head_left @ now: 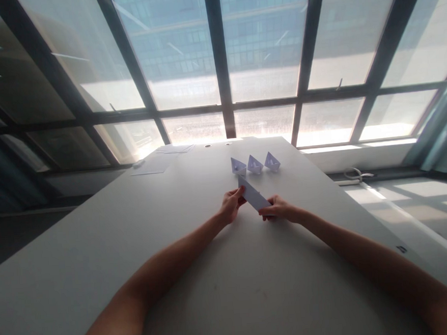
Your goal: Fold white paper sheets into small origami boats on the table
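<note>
A folded piece of white paper (255,195) is held slantwise a little above the table, its far end up and to the left. My left hand (232,203) pinches its upper left end, thumb on top. At the lower right end, my right hand (275,208) grips it between thumb and fingers. Just beyond the paper, three folded paper boats stand in a row: a left one (238,166), a middle one (254,165) and a right one (272,162). Some of my fingers are hidden beneath the paper.
Under my arms stretches a long white table (201,281). Sheets of paper (152,165) lie at its far left. Tall windows (184,47) stand behind its far end. A coiled white cable (356,174) rests beyond the right edge, near a curtain (444,126).
</note>
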A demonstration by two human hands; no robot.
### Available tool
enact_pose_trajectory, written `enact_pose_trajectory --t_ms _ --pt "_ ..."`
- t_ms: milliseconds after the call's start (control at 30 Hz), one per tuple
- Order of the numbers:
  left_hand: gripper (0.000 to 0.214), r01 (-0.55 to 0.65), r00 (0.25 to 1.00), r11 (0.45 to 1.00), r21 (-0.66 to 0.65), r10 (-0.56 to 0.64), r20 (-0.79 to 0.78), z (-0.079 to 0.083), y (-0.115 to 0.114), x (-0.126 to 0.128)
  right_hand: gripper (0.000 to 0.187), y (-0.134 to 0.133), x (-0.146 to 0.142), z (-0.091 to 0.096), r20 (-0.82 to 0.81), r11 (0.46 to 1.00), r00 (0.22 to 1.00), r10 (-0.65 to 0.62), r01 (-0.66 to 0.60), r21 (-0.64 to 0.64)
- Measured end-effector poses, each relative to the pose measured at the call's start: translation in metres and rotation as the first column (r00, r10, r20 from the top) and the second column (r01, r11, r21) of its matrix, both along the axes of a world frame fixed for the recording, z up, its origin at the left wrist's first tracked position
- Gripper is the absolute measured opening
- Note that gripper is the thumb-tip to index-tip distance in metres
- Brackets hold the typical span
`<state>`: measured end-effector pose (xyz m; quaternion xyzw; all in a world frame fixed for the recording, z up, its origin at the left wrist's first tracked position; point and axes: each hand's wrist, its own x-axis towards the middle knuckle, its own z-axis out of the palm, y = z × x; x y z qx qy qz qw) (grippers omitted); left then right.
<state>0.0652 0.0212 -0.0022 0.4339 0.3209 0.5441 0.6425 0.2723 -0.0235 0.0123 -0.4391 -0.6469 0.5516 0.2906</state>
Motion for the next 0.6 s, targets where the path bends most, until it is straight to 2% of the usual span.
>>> enact_pose_trajectory --t_ms 133,233,400,500,600 --pt "0.034 -0.159 0.986 0.987 -0.018 0.16 0.038 0.002 0.01 -0.011 0.025 -0.001 0.0 -0.002 0.035 1.0 0.999 0.009 -0.01 0.003" --pt "0.031 -0.236 0.971 0.97 -0.051 0.237 0.022 0.005 0.012 -0.018 0.024 -0.002 -0.004 -0.007 0.009 0.996 0.997 -0.071 0.07 0.052" --pt "0.051 -0.062 0.975 0.992 0.112 0.084 -0.205 0.001 -0.008 -0.001 0.022 0.001 -0.014 -0.022 -0.03 0.942 0.957 -0.288 0.289 0.173" --pt "0.055 -0.014 0.953 0.989 0.146 0.058 -0.297 -0.003 -0.018 0.013 0.027 0.002 -0.019 -0.027 0.024 0.915 0.95 -0.312 0.294 0.275" --pt "0.05 -0.006 0.951 0.991 0.13 0.046 -0.305 -0.004 -0.021 0.016 0.03 -0.001 -0.021 -0.026 0.12 0.871 0.938 -0.325 0.248 0.423"
